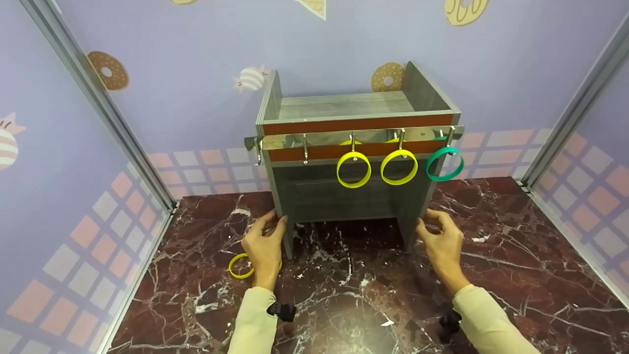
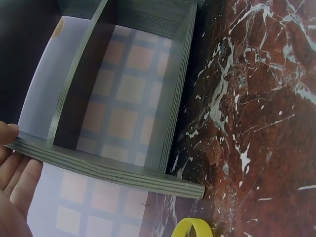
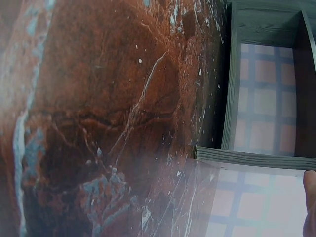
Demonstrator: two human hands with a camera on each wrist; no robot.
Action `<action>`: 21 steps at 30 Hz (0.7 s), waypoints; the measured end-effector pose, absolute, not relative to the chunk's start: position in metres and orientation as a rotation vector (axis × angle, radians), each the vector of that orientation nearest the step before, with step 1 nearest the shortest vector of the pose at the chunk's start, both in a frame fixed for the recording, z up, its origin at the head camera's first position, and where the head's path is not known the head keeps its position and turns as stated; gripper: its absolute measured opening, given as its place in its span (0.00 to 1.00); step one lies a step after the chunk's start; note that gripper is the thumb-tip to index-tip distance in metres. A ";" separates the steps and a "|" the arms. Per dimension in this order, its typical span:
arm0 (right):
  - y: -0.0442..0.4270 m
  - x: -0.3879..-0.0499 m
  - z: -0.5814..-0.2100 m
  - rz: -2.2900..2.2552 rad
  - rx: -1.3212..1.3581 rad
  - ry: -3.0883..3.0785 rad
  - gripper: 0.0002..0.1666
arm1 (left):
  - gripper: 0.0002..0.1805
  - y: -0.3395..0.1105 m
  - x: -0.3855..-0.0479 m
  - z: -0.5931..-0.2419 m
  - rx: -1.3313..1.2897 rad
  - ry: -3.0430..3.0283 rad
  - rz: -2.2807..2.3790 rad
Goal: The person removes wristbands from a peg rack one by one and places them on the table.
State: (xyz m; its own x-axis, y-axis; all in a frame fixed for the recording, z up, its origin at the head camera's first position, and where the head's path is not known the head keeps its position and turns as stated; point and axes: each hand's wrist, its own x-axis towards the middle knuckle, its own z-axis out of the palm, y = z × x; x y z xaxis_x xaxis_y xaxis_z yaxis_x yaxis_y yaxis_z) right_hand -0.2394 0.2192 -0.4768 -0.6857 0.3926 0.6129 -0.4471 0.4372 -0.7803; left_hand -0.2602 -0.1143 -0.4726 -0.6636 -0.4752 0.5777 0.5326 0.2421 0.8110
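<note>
Left hand [image 1: 265, 243], head view: pinches the left side panel [image 1: 290, 240] of a grey shelf [image 1: 344, 105], which stands upright and central on a marbled tabletop [image 1: 344, 314]. Right hand [image 1: 444, 241]: pinches the right side panel [image 1: 412, 206]. Two yellow rings [image 1: 354, 186] and one green ring [image 1: 443, 179] hang from front hooks [image 1: 305, 147]; a loose yellow ring [image 1: 241, 277] lies partly behind the left wrist. Left wrist view: thumb [image 2: 7, 133] inside panel, fingers [image 2: 22, 185] outside. Right wrist view: fingertip [image 3: 310, 182] meets panel's outer face; remaining hand out of frame.

Legible text: none. No letters, numbers, labels, brands or signs readable on shelf unit [image 1: 319, 196] between left hand [image 1: 264, 243] and right hand [image 1: 443, 241], wall [image 1: 186, 73] beyond, or tabletop [image 1: 354, 295] below.
</note>
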 end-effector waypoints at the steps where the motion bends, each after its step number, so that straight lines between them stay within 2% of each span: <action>1: 0.219 -0.239 -0.476 1.343 0.044 -1.899 0.11 | 0.12 -0.113 -0.258 -0.469 -0.061 -1.685 -1.564; 5: 0.221 -0.241 -0.479 1.355 0.038 -1.890 0.11 | 0.11 -0.110 -0.249 -0.461 -0.073 -1.667 -1.600; 11: 0.224 -0.247 -0.488 1.358 0.014 -1.900 0.11 | 0.11 -0.109 -0.245 -0.469 -0.021 -1.685 -1.577; 21: 0.221 -0.238 -0.475 1.367 0.050 -1.915 0.10 | 0.11 -0.108 -0.244 -0.481 0.042 -1.704 -1.628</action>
